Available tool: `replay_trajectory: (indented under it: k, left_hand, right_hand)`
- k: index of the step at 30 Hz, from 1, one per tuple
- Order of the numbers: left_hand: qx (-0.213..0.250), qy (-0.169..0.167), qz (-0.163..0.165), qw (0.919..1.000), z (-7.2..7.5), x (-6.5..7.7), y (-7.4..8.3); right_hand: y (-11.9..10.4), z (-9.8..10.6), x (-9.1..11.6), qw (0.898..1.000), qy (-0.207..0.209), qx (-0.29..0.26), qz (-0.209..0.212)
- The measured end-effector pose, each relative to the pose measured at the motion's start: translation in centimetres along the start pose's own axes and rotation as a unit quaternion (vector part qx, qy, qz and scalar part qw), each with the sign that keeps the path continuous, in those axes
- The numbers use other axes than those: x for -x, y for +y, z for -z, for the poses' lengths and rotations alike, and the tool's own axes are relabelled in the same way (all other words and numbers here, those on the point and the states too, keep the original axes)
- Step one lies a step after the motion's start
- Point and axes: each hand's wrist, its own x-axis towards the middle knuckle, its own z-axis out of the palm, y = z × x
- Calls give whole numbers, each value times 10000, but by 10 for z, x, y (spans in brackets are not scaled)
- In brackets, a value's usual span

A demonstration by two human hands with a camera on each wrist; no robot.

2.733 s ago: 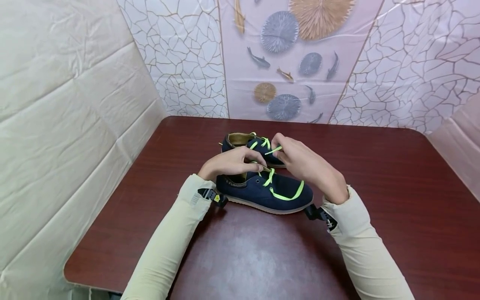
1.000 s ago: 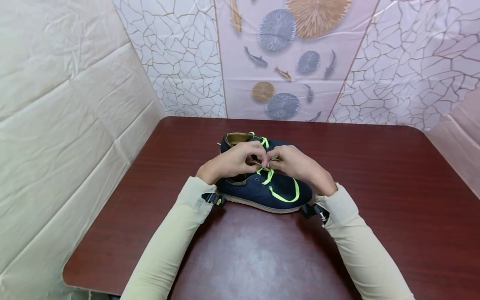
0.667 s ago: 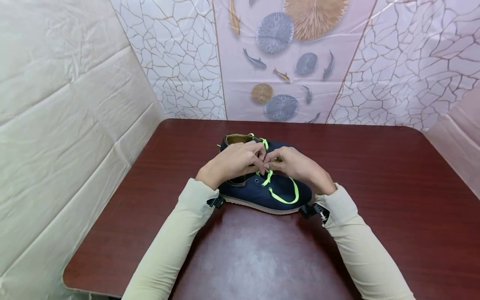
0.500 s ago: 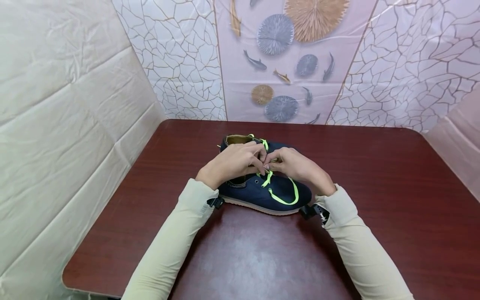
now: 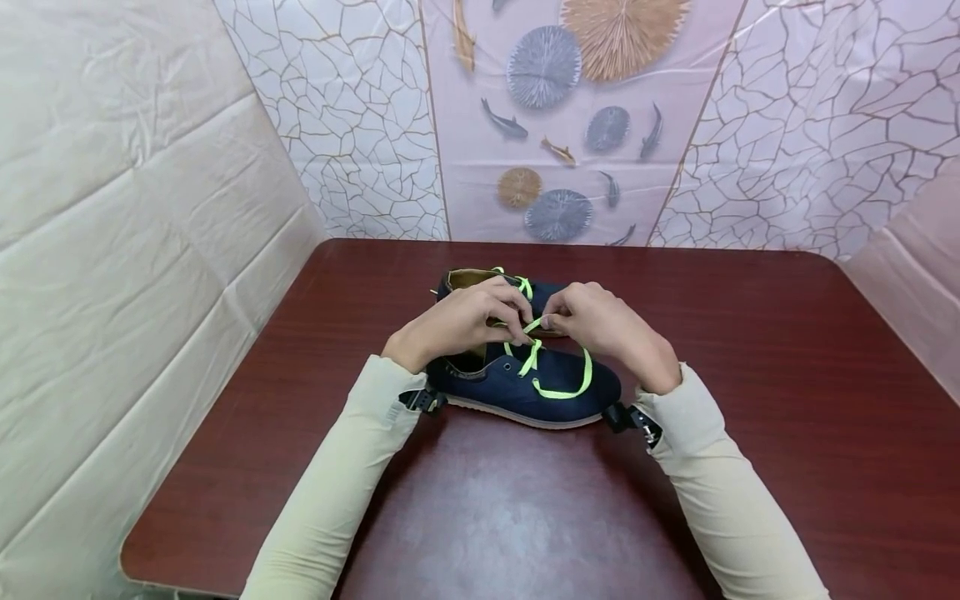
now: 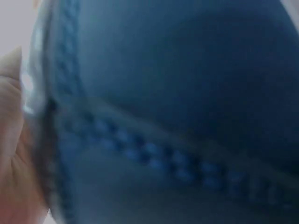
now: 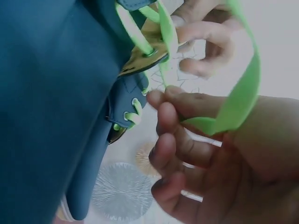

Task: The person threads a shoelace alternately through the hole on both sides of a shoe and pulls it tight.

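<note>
A navy shoe [image 5: 480,387] with neon-green laces lies sideways on the table, toe to the right. At its eyelets, my left hand [image 5: 457,321] curls over the opening, thumb and fingers gripping the eyelet flap [image 7: 147,58]. My right hand [image 5: 611,329] is just right of it and pinches a green lace [image 5: 533,325], drawn taut from the flap. In the right wrist view the lace's slack length [image 7: 243,100] loops across the right palm. Another lace length [image 5: 583,379] curves over the toe. Blurred stitched shoe fabric [image 6: 177,84] fills most of the left wrist view.
A second navy shoe [image 5: 551,293], also green-laced, stands right behind the first and is partly hidden by the hands. Both sit on a reddish-brown table [image 5: 480,517]. A patterned wall covering [image 5: 367,125] rises behind the table's far edge.
The right hand came in from over the far shoe to meet the left at the eyelets. Since half a second ago it has drawn slightly away, and a lace now shows between the hands.
</note>
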Motion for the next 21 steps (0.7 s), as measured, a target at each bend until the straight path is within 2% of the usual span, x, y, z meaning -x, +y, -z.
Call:
replay_trajectory:
  k: [6,11,16,21]
  left_hand:
    - [539,336,-216,9977,11,-3,7]
    - [923,960,-460,9900,24,1,13]
    - [961,1285,-565,9854,31,4,15]
    - [1050,1297,-563,9844,35,5,15]
  right_hand:
    - [-6,0,3,9993,40,66,-365]
    - [-10,0,2,9988,-1,78,-489]
    - [-11,4,6,9995,52,-121,-286]
    - [-10,11,7,9983,-171,-552,9]
